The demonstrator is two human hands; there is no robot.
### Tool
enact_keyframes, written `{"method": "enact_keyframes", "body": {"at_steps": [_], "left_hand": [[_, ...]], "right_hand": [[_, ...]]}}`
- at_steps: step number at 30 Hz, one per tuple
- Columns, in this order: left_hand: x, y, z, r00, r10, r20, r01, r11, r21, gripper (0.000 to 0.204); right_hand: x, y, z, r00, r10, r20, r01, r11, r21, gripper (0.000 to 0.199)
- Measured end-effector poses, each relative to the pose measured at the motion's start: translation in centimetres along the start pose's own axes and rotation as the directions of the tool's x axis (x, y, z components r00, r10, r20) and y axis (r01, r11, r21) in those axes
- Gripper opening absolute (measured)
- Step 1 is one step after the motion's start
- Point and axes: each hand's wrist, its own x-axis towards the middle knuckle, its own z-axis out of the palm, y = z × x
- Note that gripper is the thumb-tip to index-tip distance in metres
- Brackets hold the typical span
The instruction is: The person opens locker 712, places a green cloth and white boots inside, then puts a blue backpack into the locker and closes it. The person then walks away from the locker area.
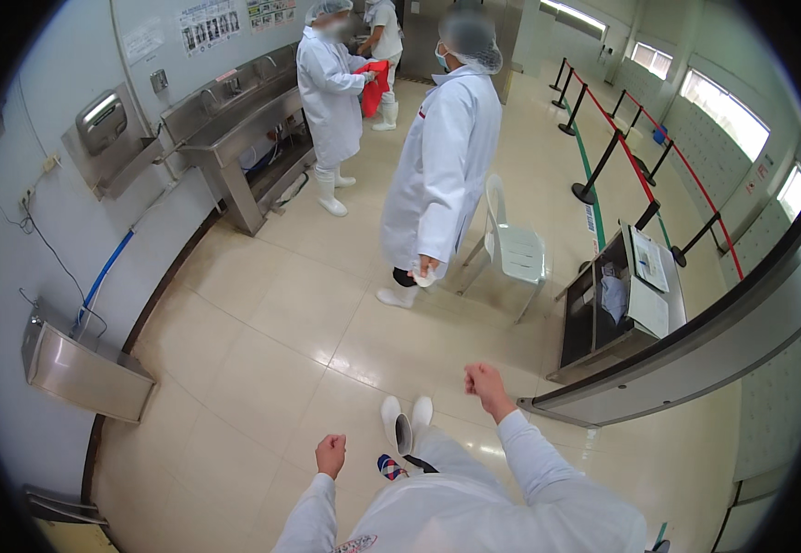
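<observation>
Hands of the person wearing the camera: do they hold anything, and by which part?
Nothing can be seen in either. The left hand and the right hand are both closed into fists in the air above the white boots.

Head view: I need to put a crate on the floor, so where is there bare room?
Bare cream tile floor lies open between the steel wall box, the white boots by the person's fists, left hand and right hand, and a white-coated co-worker. It is crowded by the white plastic chair and dark desk.
</observation>
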Motion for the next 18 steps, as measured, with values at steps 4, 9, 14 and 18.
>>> {"method": "enact_keyframes", "body": {"at_steps": [4,9,14,18], "left_hand": [[1.3,-15.5,-2.8,0.991,0.081,0.107,-0.125,0.847,0.517,0.040],[-0.8,-18.8,-2.7,0.905,-0.155,0.396,-0.200,0.666,0.718,0.042],[-4.1,-16.0,-4.9,0.784,-0.582,0.218,0.371,0.720,0.587,0.037],[-1.2,-15.1,-5.0,0.813,-0.462,0.355,0.107,0.718,0.688,0.031]], "right_hand": [[3.9,12.2,1.1,0.935,-0.141,0.326,0.351,0.510,-0.785,0.021],[1.9,22.7,-10.9,0.722,0.598,0.349,0.323,0.155,-0.934,0.029],[3.4,22.2,-15.4,0.762,0.491,0.422,0.528,-0.094,-0.844,0.026],[8.3,19.1,-15.9,0.892,0.253,0.374,0.381,0.021,-0.924,0.019]]}}
